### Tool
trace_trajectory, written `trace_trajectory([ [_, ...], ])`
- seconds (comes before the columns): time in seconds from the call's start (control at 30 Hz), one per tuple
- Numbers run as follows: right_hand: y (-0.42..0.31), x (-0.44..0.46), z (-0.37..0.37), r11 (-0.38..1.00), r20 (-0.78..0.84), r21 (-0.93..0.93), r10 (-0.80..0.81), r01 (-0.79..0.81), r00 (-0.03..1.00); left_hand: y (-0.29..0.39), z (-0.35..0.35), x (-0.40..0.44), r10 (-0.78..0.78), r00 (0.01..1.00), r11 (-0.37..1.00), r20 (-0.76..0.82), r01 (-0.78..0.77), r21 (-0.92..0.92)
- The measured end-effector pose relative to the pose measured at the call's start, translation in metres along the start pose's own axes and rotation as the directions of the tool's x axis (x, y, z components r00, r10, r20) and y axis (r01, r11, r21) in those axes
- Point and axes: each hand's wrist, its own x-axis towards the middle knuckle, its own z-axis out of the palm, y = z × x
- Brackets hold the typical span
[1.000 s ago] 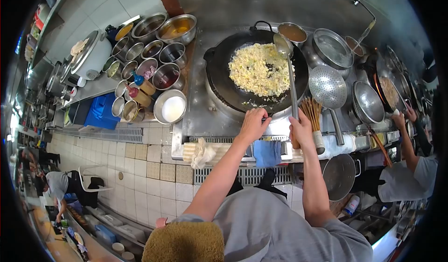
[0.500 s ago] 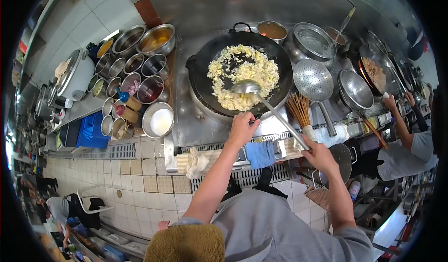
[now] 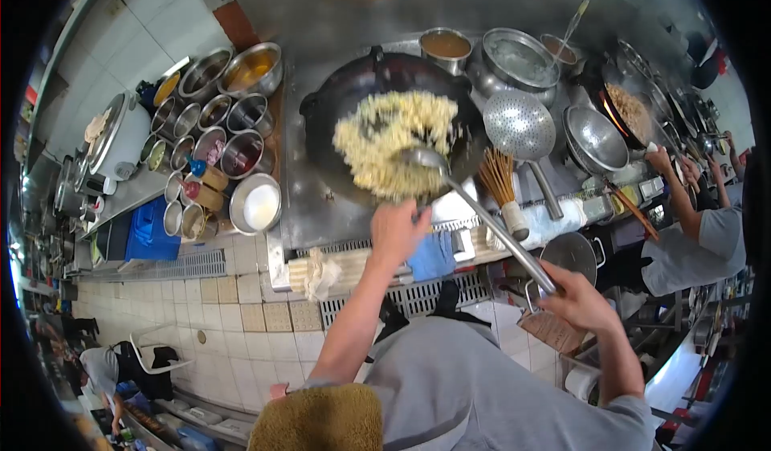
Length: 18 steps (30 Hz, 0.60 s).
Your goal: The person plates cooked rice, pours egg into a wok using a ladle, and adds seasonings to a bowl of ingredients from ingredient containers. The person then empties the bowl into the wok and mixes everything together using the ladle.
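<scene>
A black wok (image 3: 325, 142) sits at the stove in the middle of the head view. At its near rim, my left hand (image 3: 393, 232) is closed, its grip partly hidden by the fingers. My right hand (image 3: 582, 298) is wrapped round the end of a long metal ladle (image 3: 498, 228). The ladle's bowl lies face down on the fried rice (image 3: 385, 142), which is pale yellow with bits of egg and slightly blurred. A blue cloth (image 3: 431, 257) hangs on the stove's front edge just right of my left hand.
Right of the wok are a bamboo brush (image 3: 499, 178), a perforated skimmer (image 3: 518, 126) and a steel bowl (image 3: 596, 138). Seasoning pots and a bowl of white powder (image 3: 261, 208) stand left. A co-worker's arm (image 3: 679, 186) is at another wok; another person bends at lower left.
The wok appears tilted, its far rim raised, and the rice has shifted and blurred. My right hand has drawn back towards me with the ladle. The whole view has shifted slightly.
</scene>
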Motion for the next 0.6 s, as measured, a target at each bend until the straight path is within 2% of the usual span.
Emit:
trace_trajectory([
  [0.03,-0.007,-0.01,-0.016,0.999,0.023,-0.045,0.0,0.001,1.0,0.014,-0.02,-0.018,0.053,0.998,0.998,-0.046,-0.054,-0.033],
  [0.1,-0.032,-0.026,-0.04,0.959,0.154,0.061,0.265,-0.277,0.952,0.021,-0.03,-0.028,0.131,0.985,0.989,-0.113,-0.137,-0.051],
  [0.17,-0.027,-0.005,-0.043,0.973,0.147,-0.029,0.23,-0.228,0.962,0.018,-0.021,-0.033,0.171,0.975,0.983,-0.14,-0.178,-0.036],
  [0.2,-0.023,0.01,-0.044,0.976,0.145,-0.083,0.211,-0.201,0.967,0.004,-0.006,-0.025,0.068,0.989,0.996,-0.134,-0.074,-0.041],
  [0.27,-0.021,0.051,-0.027,0.952,0.043,-0.306,0.044,-0.028,0.998,-0.015,0.022,-0.003,0.119,0.969,0.988,-0.214,-0.138,-0.075],
  [0.33,0.02,0.094,-0.003,0.865,-0.129,-0.472,-0.262,0.173,0.956,-0.007,0.028,-0.034,0.12,0.987,0.993,-0.11,-0.119,0.01],
  [0.4,0.013,0.098,0.013,0.792,-0.183,-0.601,-0.273,0.112,0.945,0.002,0.02,-0.074,0.181,0.982,0.979,-0.058,-0.174,0.109],
  [0.43,0.008,0.089,0.013,0.785,-0.174,-0.602,-0.307,0.146,0.936,0.011,0.012,-0.087,0.231,0.952,0.968,-0.203,-0.246,-0.049],
  [0.47,0.002,0.084,0.006,0.884,-0.159,-0.442,-0.243,0.152,0.957,0.009,0.013,-0.093,0.261,0.93,0.953,-0.257,-0.291,-0.083],
  [0.5,0.0,0.073,0.0,0.955,-0.119,-0.264,-0.172,0.136,0.978,0.01,0.009,-0.084,0.242,0.943,0.967,-0.227,-0.253,-0.021],
  [0.53,-0.006,0.057,-0.004,0.993,-0.057,-0.076,-0.099,0.095,0.993,0.013,0.001,-0.072,0.21,0.959,0.978,-0.189,-0.206,0.042],
  [0.57,-0.048,0.037,-0.015,0.993,0.054,0.034,0.11,-0.112,0.993,0.014,-0.004,-0.05,0.172,0.971,0.985,-0.164,-0.17,0.024],
  [0.6,-0.038,0.032,-0.024,0.99,0.12,0.099,0.092,-0.104,0.989,0.017,-0.011,-0.029,0.074,0.988,0.996,-0.135,-0.08,-0.042],
])
